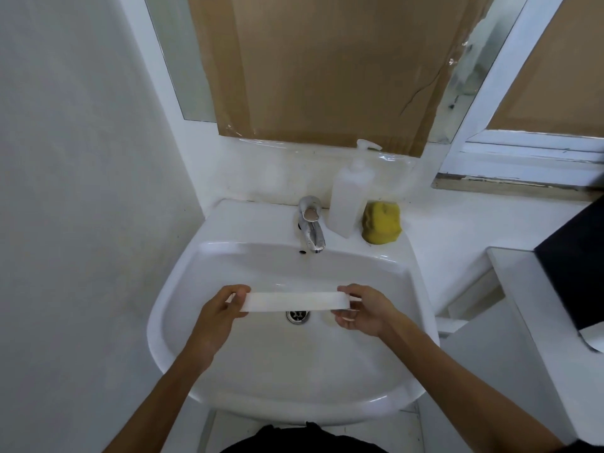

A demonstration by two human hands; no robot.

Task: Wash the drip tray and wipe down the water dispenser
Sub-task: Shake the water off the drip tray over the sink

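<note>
A long white drip tray [295, 301] hangs level over the bowl of the white sink [228, 364], just above the drain [297, 315]. My left hand [219, 310] grips its left end with the thumb on top. My right hand [362, 310] pinches its right end, fingers curled underneath. The chrome tap [312, 228] stands at the back of the sink; no water runs from it. The water dispenser is not in view.
A white pump bottle [349, 197] and a yellow sponge [381, 226] sit on the sink's back ledge right of the tap. A cardboard-covered mirror hangs above. A white cabinet with a dark object [575, 273] stands at the right; a wall is close on the left.
</note>
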